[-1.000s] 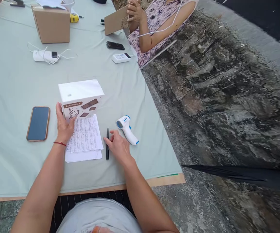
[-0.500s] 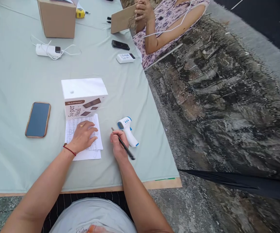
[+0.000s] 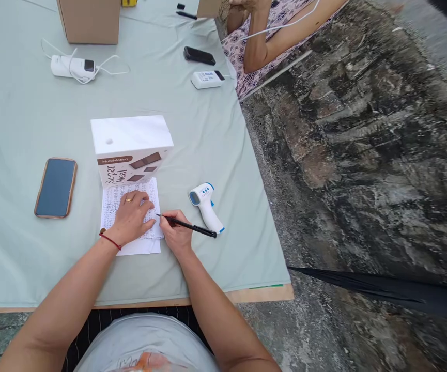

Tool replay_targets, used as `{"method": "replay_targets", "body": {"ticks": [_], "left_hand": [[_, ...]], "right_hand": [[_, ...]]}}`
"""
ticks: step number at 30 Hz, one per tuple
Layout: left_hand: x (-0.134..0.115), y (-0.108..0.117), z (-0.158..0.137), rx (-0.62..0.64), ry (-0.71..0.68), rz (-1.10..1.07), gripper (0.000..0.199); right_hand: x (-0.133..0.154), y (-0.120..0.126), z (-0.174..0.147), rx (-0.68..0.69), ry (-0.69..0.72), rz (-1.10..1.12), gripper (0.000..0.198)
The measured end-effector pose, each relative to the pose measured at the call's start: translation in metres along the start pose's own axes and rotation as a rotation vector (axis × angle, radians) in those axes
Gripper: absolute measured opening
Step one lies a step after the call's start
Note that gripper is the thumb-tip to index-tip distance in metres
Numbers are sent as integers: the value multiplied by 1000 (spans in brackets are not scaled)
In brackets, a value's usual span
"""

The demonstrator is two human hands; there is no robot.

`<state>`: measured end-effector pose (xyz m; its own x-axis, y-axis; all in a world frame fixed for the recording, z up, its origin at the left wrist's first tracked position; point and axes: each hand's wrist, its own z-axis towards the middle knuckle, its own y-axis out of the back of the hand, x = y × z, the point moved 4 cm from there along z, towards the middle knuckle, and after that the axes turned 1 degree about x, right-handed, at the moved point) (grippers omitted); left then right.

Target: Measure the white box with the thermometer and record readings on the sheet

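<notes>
Printed sheets of paper (image 3: pixel 109 219) lie on the cloth in front of me, their far edge against a white box (image 3: pixel 132 135) marked "NutriMotion Super Meal". My left hand (image 3: pixel 132 214) rests on the sheets with its fingers spread, covering much of the print. Between the fingers of my right hand (image 3: pixel 177 233) is a black pen (image 3: pixel 198 228). Its tip points left at the right edge of the paper, close to my left thumb; whether it touches I cannot tell. Just right of that hand lies a white and blue infrared thermometer (image 3: pixel 206 207).
A phone (image 3: pixel 56 187) lies to the left. Farther back are a white device with a cable (image 3: pixel 73 67), a cardboard box (image 3: pixel 89 21), a black device (image 3: pixel 199 55) and a white one (image 3: pixel 207 79). Another person's arm (image 3: pixel 258 51) is at the table's right edge (image 3: pixel 264 191).
My right hand has moved left to the paper's edge, and the pen has swung from slanting to nearly level. My left hand stays on the sheets. The view has tipped slightly downward.
</notes>
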<state>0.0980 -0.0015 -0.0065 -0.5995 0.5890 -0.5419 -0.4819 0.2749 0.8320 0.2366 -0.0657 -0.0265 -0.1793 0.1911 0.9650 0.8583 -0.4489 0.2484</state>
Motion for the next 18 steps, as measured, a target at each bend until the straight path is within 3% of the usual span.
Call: {"method": "replay_targets", "body": {"ticks": [18], "left_hand": [[-1, 0, -1, 16, 13, 19, 20]], "right_hand": [[-3, 0, 0, 58, 97, -62, 8]]}}
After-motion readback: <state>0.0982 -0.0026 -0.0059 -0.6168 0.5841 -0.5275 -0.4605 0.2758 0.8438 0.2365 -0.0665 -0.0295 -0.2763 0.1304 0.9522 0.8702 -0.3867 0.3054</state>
